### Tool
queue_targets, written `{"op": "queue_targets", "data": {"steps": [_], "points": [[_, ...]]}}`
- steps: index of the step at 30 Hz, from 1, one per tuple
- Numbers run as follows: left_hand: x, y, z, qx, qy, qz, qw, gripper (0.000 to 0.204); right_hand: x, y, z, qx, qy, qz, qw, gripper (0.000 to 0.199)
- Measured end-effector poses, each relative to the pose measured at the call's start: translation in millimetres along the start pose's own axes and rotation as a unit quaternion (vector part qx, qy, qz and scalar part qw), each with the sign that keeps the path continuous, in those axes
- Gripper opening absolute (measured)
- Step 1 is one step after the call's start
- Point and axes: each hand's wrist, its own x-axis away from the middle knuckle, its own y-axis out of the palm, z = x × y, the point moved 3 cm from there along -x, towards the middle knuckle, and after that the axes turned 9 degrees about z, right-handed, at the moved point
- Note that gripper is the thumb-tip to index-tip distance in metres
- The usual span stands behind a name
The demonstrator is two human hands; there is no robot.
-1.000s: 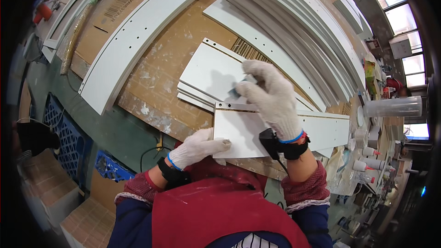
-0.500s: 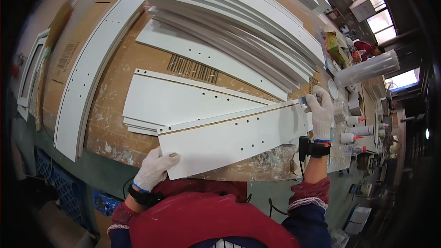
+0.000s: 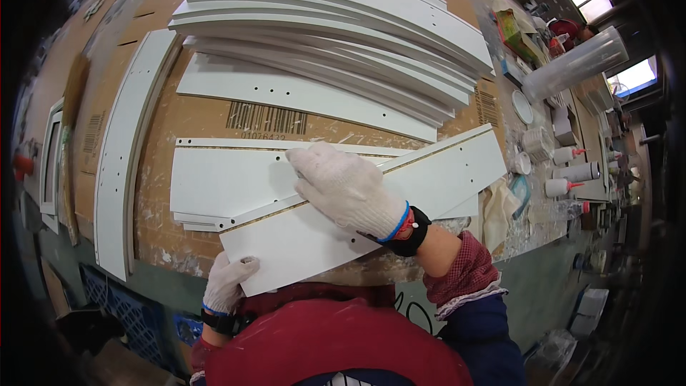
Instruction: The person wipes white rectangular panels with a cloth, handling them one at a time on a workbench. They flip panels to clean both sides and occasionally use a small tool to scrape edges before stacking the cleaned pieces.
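A white drilled board (image 3: 443, 164) with a brown groove along its far edge lies slanted in front of me, rising toward the right. Its near-left corner is in the grip of my gloved left hand (image 3: 226, 284), thumb on top. Over the middle of the board, my gloved right hand (image 3: 346, 187) is closed, its fingertips at the grooved edge. Whatever those fingers pinch is hidden by the glove. Partly under the board rests a short stack of similar white boards (image 3: 221, 175).
A tall pile of white boards (image 3: 321, 7) stands at the back on cardboard (image 3: 193, 118). Another long board (image 3: 128, 150) lies at the left. To the right are red-tipped glue bottles (image 3: 561, 186), a clear plastic cylinder (image 3: 572, 66), a cloth (image 3: 498, 214) and small tubs (image 3: 537, 144).
My right hand has come left from the board's far-right end to its middle. A small bluish thing pinched in it earlier no longer shows. My left hand keeps its corner.
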Motion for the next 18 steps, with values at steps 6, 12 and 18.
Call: {"op": "queue_targets", "data": {"steps": [6,12,18], "points": [[7,7,7,-0.053,0.012,0.061,0.997,0.027,8,-21,42,0.071,0.035,0.045,0.996,0.015],[4,0,2,-0.077,0.035,0.088,0.992,0.018,44,-86,139,0.103,0.17,0.147,0.969,0.026],[5,-15,6,-0.052,0.037,0.072,0.995,0.021,60,-126,168,0.032,0.306,0.242,0.92,0.033]]}}
